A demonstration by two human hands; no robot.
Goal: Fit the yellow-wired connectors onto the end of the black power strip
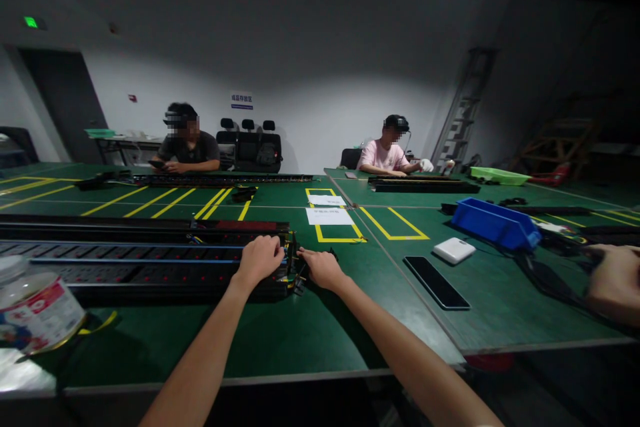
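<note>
Several long black power strips (pixel 190 275) with rows of sockets and small red marks lie side by side on the green table. At their right end, my left hand (pixel 260 259) rests on top with its fingers curled round the edge of one strip. My right hand (pixel 323 268) comes in from the right, its thumb and index finger closed together at a thin black end piece (pixel 294 247). Whatever is between those fingertips is too small to make out. Loose coloured wires (pixel 289 280) stick out at the strip ends below my hands.
A clear jar (pixel 43 310) stands at the left front. To the right lie a black phone (pixel 436 282), a white box (pixel 454 251) and a blue bin (pixel 493 223). Another person's hand (pixel 617 283) is at the right edge. Two people sit across the table. Paper sheets (pixel 329 216) lie mid-table.
</note>
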